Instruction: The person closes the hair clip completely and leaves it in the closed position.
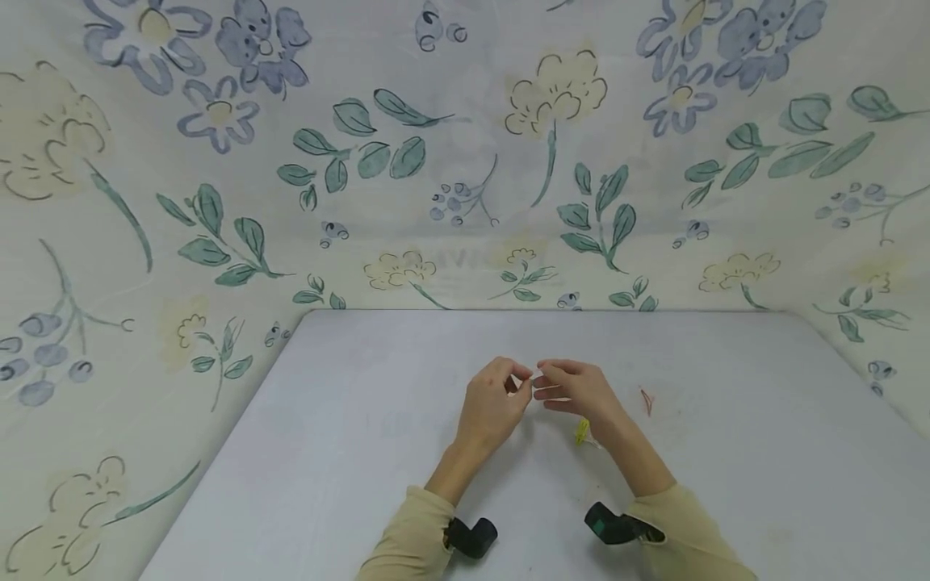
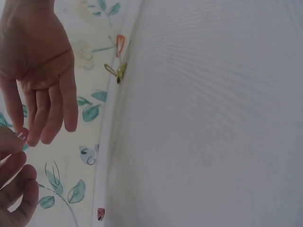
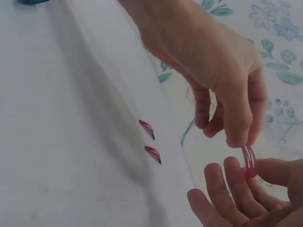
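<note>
A small pink snap hair clip (image 3: pixel 248 161) spans the gap between the two hands. My left hand (image 1: pixel 496 403) pinches one end of it between thumb and forefinger. At the clip's rounded end, the thumb and a finger of my right hand (image 1: pixel 577 391) pinch it, the other fingers of that hand extended loosely. Seen from the left wrist, the clip (image 2: pixel 22 136) is mostly covered by fingertips. Two dark pink hair clips, an upper one (image 3: pixel 147 128) and a lower one (image 3: pixel 153 153), lie on the table below the hands.
On the white table (image 1: pixel 349 420), a yellow hair clip (image 1: pixel 582 430) lies beside the right forearm, and an orange-red clip (image 1: pixel 647 401) lies farther right. Floral cloth (image 1: pixel 465 226) rises behind the table. Black devices sit at both wrists, such as the left one (image 1: pixel 472 538).
</note>
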`<state>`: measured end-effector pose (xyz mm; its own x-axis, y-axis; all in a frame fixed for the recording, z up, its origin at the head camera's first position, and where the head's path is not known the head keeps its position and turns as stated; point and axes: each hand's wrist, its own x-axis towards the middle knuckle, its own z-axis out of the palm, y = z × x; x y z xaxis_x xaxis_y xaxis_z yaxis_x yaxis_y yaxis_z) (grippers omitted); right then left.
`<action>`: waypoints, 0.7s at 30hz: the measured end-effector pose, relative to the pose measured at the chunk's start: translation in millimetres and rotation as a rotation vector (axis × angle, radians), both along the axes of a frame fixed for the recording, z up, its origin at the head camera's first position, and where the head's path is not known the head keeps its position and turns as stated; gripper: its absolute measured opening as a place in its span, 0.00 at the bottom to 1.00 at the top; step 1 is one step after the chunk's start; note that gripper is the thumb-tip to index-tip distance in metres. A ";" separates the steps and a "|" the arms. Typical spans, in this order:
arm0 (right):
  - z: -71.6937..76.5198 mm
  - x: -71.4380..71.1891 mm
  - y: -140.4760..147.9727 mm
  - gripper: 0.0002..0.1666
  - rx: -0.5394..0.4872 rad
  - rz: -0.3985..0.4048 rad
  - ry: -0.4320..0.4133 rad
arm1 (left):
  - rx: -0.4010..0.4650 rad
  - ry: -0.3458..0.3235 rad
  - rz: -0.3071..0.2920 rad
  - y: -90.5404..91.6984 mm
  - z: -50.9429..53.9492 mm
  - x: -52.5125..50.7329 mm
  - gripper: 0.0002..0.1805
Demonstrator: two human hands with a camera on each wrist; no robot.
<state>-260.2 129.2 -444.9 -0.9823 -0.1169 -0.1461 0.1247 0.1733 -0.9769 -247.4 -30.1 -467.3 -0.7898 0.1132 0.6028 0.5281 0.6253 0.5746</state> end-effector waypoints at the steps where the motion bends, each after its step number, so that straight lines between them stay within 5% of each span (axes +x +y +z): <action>1: 0.4 -1.4 0.1 0.24 -0.009 0.006 -0.012 | -0.006 -0.003 -0.001 -0.3 0.0 0.2 0.05; 12: 5.1 -9.9 -5.1 0.23 -0.012 0.028 -0.047 | -0.011 -0.068 0.014 -3.9 -2.7 -2.7 0.07; 21: 9.9 -19.0 -14.5 0.19 0.104 0.001 -0.044 | 0.015 -0.156 0.013 -7.6 -3.6 -3.0 0.10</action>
